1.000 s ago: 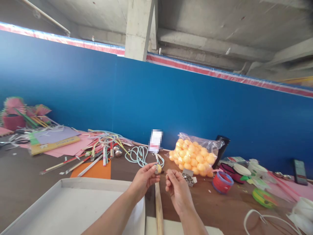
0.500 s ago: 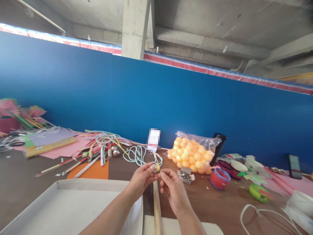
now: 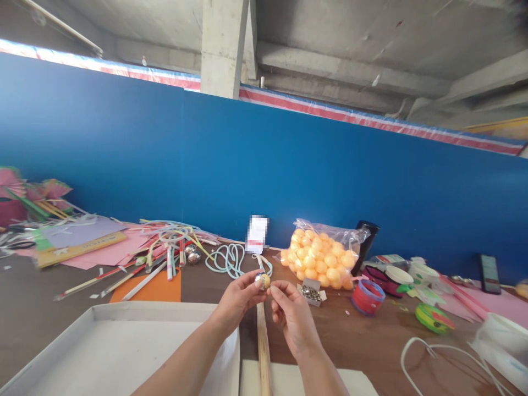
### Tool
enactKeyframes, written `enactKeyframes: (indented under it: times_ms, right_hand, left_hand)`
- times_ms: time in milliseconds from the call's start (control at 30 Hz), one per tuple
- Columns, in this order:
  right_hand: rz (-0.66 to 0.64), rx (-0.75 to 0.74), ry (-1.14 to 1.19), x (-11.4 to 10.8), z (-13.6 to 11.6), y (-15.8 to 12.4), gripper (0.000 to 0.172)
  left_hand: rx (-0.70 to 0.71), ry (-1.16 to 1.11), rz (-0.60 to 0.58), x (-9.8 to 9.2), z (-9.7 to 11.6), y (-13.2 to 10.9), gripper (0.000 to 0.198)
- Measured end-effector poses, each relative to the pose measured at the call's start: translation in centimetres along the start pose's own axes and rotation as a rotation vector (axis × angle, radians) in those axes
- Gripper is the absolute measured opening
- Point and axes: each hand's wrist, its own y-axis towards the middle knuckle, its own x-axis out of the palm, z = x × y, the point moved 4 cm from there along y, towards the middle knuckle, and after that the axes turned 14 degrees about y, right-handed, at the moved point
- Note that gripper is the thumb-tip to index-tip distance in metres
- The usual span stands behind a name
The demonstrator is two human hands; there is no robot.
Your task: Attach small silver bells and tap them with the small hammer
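Between its thumb and fingers, my left hand [image 3: 240, 301] holds a small ball [image 3: 263, 281], part silver and part yellow-orange. My right hand [image 3: 289, 313] is pinched right beside the ball; whatever is between its fingertips is too small to make out. Under both hands a wooden stick [image 3: 263, 349] runs toward the front edge. Just behind the right hand lies a small open box [image 3: 312, 291] of shiny metal pieces. A clear bag of orange balls [image 3: 319, 256] lies farther back.
A white tray [image 3: 165, 311] fills the front left. Behind it are coloured papers, straws and silver balls [image 3: 193, 257]. Light blue cord [image 3: 226, 261] lies behind the hands. Red ribbon roll [image 3: 368, 297], green roll [image 3: 434, 318], white cable [image 3: 412, 352] and phone [image 3: 489, 273] are on the right.
The view has shifted slightly. The ball has turned in my left hand and shows more of its silver side. My right hand stays close beside it.
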Motion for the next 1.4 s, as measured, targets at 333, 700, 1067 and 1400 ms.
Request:
enactKeyframes:
  times_ms: [333, 700, 1067, 1400]
  right_hand:
    - [-0.016, -0.002, -0.005, -0.28, -0.37, 0.1, 0.019]
    - [0.02, 0.062, 0.006, -0.8, -0.13, 0.22, 0.021]
    - [0.013, 0.087, 0.026, -0.97, 0.03, 0.36, 0.019]
    - [0.014, 0.083, 0.002, -0.99, 0.03, 0.32, 0.018]
  left_hand:
    - [0.084, 0.258, -0.035, 0.01, -0.01, 0.32, 0.048]
    - [0.149, 0.397, -0.064, 0.18, 0.25, 0.12, 0.046]
    - [0.178, 0.442, -0.117, -0.09, -0.17, 0.45, 0.049]
    - [0.188, 0.463, -0.098, -0.19, -0.38, 0.59, 0.05]
